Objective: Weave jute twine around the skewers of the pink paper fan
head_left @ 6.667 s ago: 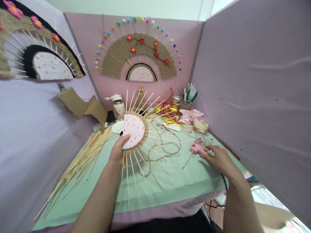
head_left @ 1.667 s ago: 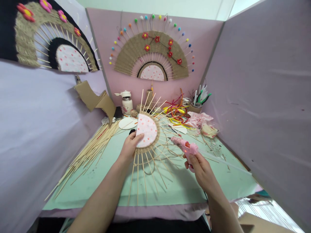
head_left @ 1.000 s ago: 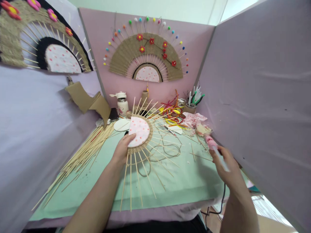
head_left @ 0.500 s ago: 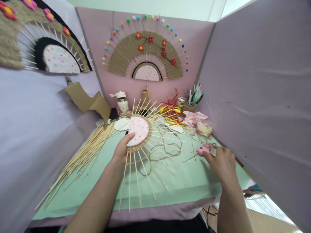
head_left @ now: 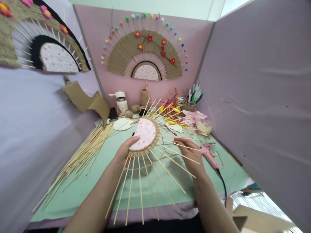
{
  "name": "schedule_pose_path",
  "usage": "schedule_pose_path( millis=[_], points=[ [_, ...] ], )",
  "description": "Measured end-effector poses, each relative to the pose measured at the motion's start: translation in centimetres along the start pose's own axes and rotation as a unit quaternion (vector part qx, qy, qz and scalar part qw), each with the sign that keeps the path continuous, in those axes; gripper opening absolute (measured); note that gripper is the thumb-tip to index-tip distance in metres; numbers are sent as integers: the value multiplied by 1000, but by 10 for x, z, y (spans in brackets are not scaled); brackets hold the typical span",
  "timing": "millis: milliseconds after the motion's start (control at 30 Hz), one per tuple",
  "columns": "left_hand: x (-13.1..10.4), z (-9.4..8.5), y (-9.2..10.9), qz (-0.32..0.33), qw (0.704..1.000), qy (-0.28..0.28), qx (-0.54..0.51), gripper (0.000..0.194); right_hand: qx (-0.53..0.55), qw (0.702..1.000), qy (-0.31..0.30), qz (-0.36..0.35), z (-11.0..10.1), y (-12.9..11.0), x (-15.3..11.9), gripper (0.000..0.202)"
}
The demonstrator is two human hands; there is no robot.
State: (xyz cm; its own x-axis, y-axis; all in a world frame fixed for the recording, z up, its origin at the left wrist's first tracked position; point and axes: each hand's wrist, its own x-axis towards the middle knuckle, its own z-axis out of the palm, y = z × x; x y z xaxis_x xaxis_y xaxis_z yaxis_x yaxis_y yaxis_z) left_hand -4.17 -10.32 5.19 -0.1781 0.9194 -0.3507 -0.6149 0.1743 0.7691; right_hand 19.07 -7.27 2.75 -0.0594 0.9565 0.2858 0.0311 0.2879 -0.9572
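My left hand [head_left: 126, 149] grips the flat lower left edge of a half-round fan piece [head_left: 144, 133], thumb on its pink-dotted white face. A woven twine band [head_left: 155, 137] borders the curve, and thin sticks spread out from it. Behind the sticks on the right, my right hand [head_left: 188, 153] pinches a strand of twine [head_left: 167, 151] that trails back toward the fan. To the right of that hand, a pink glue gun [head_left: 211, 158] lies on the green cloth, its black cord running toward the front edge.
Loose sticks [head_left: 85, 152] lie in a pile at the left. Along the back stand a white bottle [head_left: 121, 104], twine balls [head_left: 135, 108], coloured pipe cleaners [head_left: 170, 110] and a tool pot [head_left: 190, 106]. Finished fans [head_left: 145, 48] hang on the partitions.
My right hand has left the pink glue gun, moved left and taken hold of the twine. The fan piece has shifted slightly right and tilted in my left hand.
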Motion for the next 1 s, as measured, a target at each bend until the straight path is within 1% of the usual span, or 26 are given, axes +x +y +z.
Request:
schedule_pose_path(
  millis=[100,233,367,533,667,867,1000],
  points=[
    [1,-1,-1,-13,1000,-4,5,25,26,999,20,17,7,2,0,19],
    [-2,0,-2,-29,999,-18,14,22,51,998,4,35,13,5,1,21],
    [-5,3,-2,-30,999,-31,16,20,80,995,-7,55,15,7,0,25],
    [-7,5,-1,-33,999,-22,21,25,78,995,11,54,17,11,0,29],
    [-4,3,-2,-25,999,-13,20,25,95,993,17,71,19,12,0,25],
    [-1,-1,-4,-14,998,-60,23,19,129,988,20,77,17,17,1,22],
    [-1,-1,-4,-10,997,-72,21,19,124,990,25,68,17,18,0,22]
  ],
)
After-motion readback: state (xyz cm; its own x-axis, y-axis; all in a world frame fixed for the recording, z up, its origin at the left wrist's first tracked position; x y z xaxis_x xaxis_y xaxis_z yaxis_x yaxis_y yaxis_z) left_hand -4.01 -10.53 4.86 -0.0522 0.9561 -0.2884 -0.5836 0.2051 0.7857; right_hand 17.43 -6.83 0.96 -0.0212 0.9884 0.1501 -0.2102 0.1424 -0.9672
